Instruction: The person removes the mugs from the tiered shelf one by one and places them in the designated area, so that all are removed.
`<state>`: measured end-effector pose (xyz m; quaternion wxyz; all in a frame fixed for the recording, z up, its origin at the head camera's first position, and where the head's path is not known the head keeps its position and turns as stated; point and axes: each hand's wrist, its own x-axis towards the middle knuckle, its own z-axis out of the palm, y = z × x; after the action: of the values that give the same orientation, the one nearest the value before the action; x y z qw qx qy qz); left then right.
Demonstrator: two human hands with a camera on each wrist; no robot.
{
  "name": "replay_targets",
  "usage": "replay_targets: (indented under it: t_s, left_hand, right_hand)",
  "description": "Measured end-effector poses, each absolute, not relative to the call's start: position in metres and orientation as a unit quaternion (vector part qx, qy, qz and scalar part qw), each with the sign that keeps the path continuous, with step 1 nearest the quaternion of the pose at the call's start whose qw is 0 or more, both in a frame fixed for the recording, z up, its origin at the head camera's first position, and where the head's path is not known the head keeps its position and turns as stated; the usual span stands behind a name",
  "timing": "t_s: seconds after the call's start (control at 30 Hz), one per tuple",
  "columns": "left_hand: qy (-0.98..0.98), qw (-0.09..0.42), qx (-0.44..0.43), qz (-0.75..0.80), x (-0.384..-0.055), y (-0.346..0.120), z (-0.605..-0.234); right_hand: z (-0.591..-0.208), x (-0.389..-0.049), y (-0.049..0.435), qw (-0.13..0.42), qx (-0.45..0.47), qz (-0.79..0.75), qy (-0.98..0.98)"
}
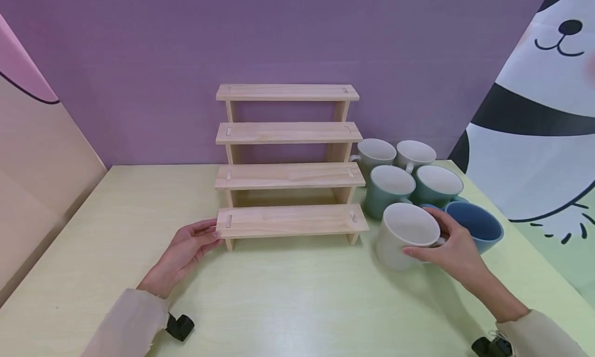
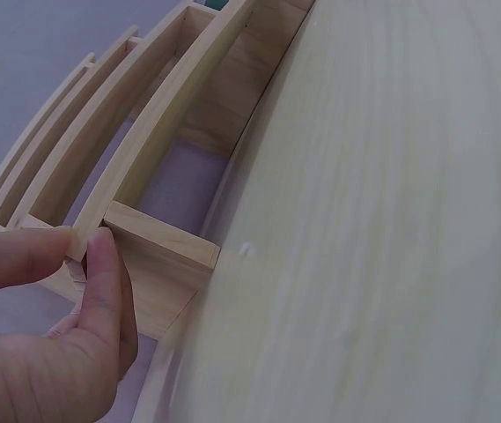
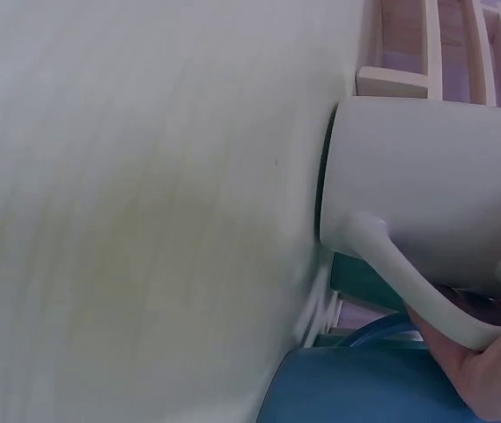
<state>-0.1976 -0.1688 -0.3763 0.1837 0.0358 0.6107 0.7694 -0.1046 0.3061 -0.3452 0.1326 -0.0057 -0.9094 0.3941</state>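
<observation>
A four-tier wooden step shelf [image 1: 293, 220] stands against the purple wall. My left hand [image 1: 183, 248] pinches the left end of its lowest board between thumb and fingers, which the left wrist view shows close up. To the right of the shelf, my right hand [image 1: 457, 251] grips a white mug [image 1: 395, 251] by its handle [image 3: 422, 295]. This mug is upright; whether its base touches the table I cannot tell. Right behind my right hand stands a blue mug [image 1: 479, 228], partly hidden by it.
Two green mugs [image 1: 388, 191] stand behind the white one, with two paler mugs [image 1: 416, 153] farther back near the wall. They are close together on the light wooden table [image 1: 297, 305]. A panda picture [image 1: 548, 155] covers the right-hand wall.
</observation>
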Motion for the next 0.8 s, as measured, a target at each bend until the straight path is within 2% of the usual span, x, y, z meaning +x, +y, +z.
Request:
replay_targets:
  t_s: [0.8]
  left_hand:
    - [0.620,0.178,0.030,0.763,-0.1985,-0.1678,-0.3778]
  right_hand:
    - [-0.3361,-0.1013,0.3057,0.100,-0.014,0.332,-0.938]
